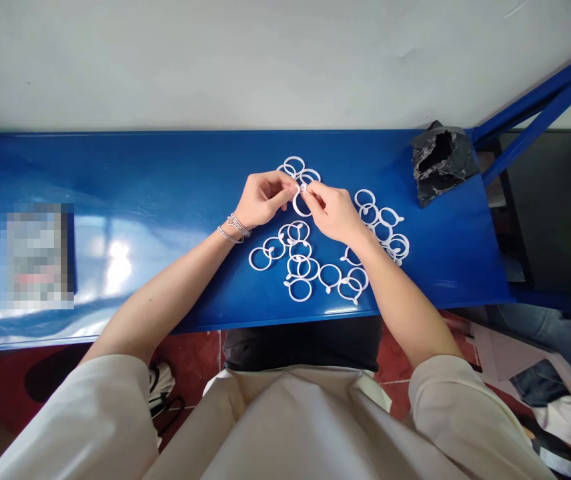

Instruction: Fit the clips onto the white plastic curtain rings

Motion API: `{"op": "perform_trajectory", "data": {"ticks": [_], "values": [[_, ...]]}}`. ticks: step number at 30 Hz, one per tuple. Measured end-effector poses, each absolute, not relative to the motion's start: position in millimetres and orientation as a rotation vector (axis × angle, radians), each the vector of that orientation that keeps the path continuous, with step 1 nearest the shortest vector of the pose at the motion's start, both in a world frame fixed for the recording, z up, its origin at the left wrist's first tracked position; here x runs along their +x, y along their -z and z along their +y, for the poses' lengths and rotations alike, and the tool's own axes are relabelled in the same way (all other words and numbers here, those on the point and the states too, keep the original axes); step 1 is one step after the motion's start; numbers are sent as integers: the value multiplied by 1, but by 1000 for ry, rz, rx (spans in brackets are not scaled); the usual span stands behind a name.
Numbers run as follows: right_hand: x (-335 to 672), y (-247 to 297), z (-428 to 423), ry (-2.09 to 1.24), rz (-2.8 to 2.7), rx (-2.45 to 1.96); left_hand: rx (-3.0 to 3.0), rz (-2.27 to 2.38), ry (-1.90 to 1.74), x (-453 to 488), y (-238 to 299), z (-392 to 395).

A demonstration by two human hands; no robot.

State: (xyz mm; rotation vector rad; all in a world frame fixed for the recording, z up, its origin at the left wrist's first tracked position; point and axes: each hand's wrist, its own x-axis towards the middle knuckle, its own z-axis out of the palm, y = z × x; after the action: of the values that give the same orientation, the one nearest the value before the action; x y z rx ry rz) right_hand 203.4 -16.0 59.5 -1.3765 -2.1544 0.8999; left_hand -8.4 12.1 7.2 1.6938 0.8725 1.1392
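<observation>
Well, from here, both hands are closed on one white plastic snap ring [296, 208], the left hand [264, 199] and the right hand [329, 212] pinching it from either side between thumbs and fingertips, above the middle of the blue metal bench [130, 160]. Holding it so tightly, with the hands close together, looks like a way to steady the ring's small tab, though the fingers mostly hide it. Other rings lie flat around them: a near cluster [299, 290] towards the body, a right cluster [380, 217], and a far cluster [294, 163] just beyond the fingertips, probably spread to stay within easy reach. A crumpled black plastic bag [438, 163] sits by the bench's far right corner.
</observation>
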Motion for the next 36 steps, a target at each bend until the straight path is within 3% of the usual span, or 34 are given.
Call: {"op": "perform_trajectory", "data": {"ticks": [30,36], "values": [[208,-44,-9,-908,-2075,-1228,1589,747,-1115,-6,-2,15],[211,-32,-2,-1072,-1898,-1293,1498,747,-1061,-5,-3,19]]}}
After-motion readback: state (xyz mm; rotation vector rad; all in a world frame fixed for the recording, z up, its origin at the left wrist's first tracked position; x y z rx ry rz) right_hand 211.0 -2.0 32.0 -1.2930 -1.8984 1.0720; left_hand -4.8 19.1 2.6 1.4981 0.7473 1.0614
